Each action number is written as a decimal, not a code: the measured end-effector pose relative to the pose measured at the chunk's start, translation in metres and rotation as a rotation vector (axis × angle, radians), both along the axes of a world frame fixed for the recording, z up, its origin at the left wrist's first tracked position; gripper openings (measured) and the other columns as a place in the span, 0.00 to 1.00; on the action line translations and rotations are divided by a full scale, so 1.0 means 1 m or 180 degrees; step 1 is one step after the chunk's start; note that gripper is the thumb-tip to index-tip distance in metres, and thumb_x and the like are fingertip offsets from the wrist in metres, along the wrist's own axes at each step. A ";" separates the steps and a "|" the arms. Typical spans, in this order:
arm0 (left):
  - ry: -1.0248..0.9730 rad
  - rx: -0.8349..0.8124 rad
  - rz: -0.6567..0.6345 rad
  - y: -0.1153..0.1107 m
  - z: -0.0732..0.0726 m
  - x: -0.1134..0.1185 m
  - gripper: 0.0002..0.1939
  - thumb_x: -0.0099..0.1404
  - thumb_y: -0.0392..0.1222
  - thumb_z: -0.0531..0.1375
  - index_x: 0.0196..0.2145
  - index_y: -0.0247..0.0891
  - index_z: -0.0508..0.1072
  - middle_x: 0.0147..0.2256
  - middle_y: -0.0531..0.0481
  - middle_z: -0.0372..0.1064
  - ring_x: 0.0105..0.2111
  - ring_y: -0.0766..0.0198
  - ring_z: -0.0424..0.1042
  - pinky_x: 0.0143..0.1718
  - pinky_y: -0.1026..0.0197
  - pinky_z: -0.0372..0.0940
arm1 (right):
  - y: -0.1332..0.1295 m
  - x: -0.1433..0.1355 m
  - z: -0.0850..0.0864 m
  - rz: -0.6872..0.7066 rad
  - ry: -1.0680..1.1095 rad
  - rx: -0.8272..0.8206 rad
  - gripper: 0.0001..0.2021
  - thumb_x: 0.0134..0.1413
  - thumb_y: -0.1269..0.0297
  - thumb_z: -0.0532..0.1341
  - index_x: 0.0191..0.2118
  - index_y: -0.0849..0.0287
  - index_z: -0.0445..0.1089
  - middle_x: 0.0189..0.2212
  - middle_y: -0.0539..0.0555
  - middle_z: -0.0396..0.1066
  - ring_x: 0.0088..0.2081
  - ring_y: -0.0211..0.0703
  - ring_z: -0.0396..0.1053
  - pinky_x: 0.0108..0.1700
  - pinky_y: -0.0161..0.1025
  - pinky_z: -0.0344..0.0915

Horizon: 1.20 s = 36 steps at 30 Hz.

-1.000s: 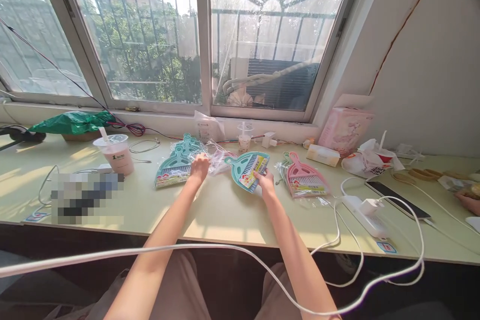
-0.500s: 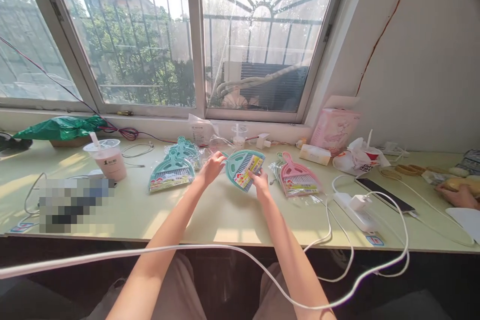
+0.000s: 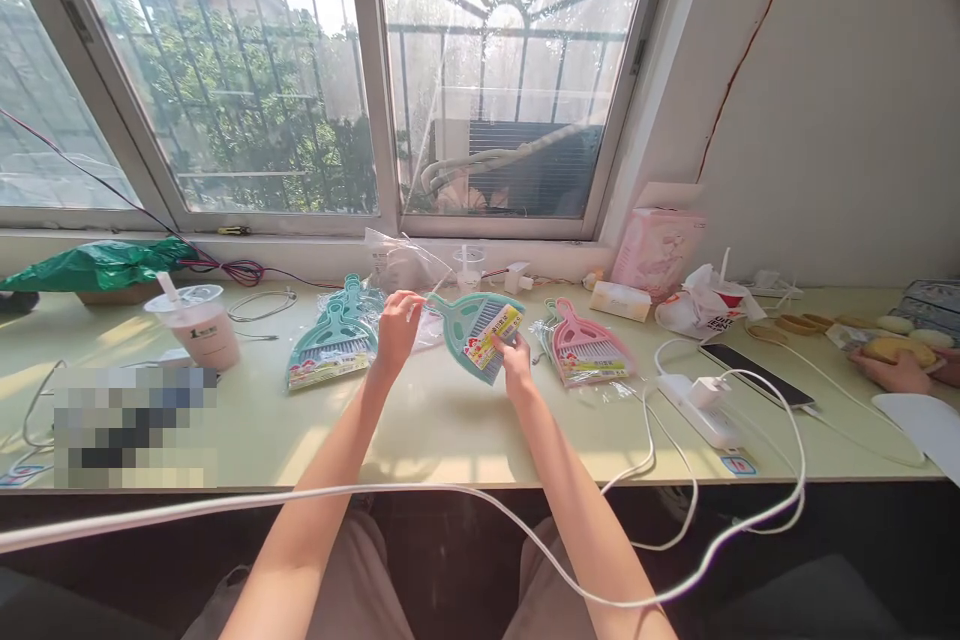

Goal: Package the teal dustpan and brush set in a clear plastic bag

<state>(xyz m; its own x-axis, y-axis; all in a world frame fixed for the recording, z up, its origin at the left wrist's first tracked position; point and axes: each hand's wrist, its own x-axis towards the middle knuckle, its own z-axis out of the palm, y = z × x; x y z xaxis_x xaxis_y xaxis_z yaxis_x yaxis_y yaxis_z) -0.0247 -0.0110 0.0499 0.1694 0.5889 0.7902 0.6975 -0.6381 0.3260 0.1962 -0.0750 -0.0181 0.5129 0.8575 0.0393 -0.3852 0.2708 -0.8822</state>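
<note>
Now the light, stiff dustpan (image 3: 474, 330) is gripped by both hands, left hand (image 3: 395, 328) at the handle, right hand (image 3: 512, 360) under.

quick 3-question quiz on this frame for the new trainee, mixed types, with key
1. True or false: both hands hold the teal dustpan off the table.
2. Which colour is the dustpan set to the right of the held one? A pink B yellow C black
3. Fill in: the drink cup has a ___ standing in its lid.

Key
1. True: left hand at the handle end, right hand at the wide edge; its shadow lies below.
2. A, the pink set.
3. Straw.
</note>
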 end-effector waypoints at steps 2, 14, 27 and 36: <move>-0.0030 -0.0038 0.0269 0.005 0.004 -0.008 0.12 0.75 0.34 0.54 0.42 0.40 0.79 0.47 0.44 0.76 0.51 0.55 0.72 0.53 0.55 0.71 | 0.002 0.005 -0.001 -0.0259 -0.0122 -0.0151 0.16 0.37 0.67 0.74 0.35 0.55 0.73 0.32 0.50 0.81 0.39 0.48 0.79 0.44 0.40 0.76; -0.0146 -0.0078 -0.0150 0.019 -0.009 -0.017 0.13 0.75 0.43 0.57 0.38 0.41 0.81 0.42 0.43 0.78 0.47 0.52 0.72 0.39 0.57 0.72 | 0.000 -0.010 -0.001 0.0439 -0.0073 0.0114 0.25 0.30 0.59 0.80 0.38 0.58 0.76 0.36 0.55 0.83 0.40 0.54 0.80 0.46 0.48 0.78; 0.0896 0.0130 -0.1138 -0.030 -0.002 0.048 0.10 0.71 0.35 0.62 0.40 0.47 0.83 0.62 0.47 0.72 0.65 0.47 0.66 0.72 0.38 0.51 | 0.013 -0.012 -0.011 0.0002 0.0676 0.0327 0.21 0.38 0.60 0.75 0.40 0.56 0.73 0.38 0.54 0.82 0.41 0.50 0.79 0.46 0.47 0.78; -0.3418 -0.1506 -0.1095 -0.032 -0.015 0.071 0.40 0.73 0.61 0.59 0.73 0.43 0.54 0.75 0.40 0.47 0.76 0.44 0.43 0.73 0.40 0.49 | 0.007 -0.018 -0.005 -0.0163 0.0694 0.0443 0.22 0.46 0.60 0.70 0.49 0.55 0.70 0.49 0.58 0.79 0.50 0.50 0.77 0.48 0.45 0.76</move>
